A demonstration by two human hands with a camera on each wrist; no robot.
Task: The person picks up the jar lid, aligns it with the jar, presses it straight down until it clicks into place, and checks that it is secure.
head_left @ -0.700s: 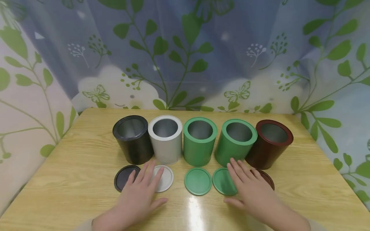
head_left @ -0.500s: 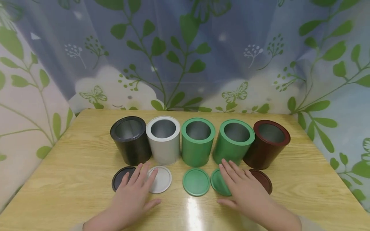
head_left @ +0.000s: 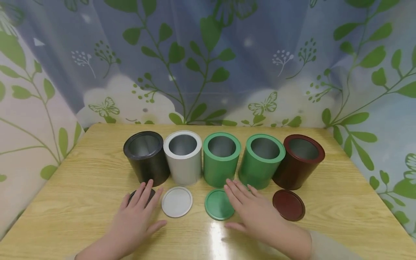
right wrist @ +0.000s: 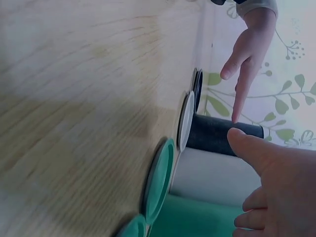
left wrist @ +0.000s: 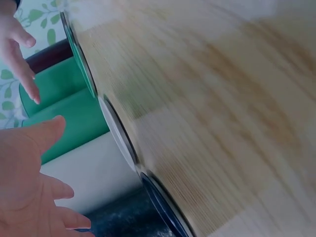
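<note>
Nearest, both hands reach forward, palms down, over a row of lids, and neither grips anything. The left hand (head_left: 134,216) has its fingers extended and slightly spread, thumb apart, above the black lid (left wrist: 163,203). The right hand (head_left: 255,213) has its fingers straight and nearly side by side, thumb apart; in the head view it hides the second green lid (right wrist: 134,227) and overlaps the edge of the first green lid (head_left: 216,206). Whether the fingertips touch either lid cannot be told. The white lid (head_left: 177,202) lies between the hands; the dark red lid (head_left: 288,206) lies to the right. All five lids rest flat on the worktop (head_left: 74,191), broad faces up.

Beyond the lids stand five canisters in a slightly curved row: black canister (head_left: 150,166), white canister (head_left: 186,169), first green canister (head_left: 220,171), second green canister (head_left: 258,173) and dark red canister (head_left: 294,173). Each is upright, mouth up, long axis vertical; the outward lean of the end ones is judged a lens effect.

Progress, as judged from the layout: each lid lies before a canister of its own colour, so the pairing is in place; no lid is seated, so all closing is undone.

Farthest, a leaf-printed curtain (head_left: 195,86) hangs behind the worktop.
</note>
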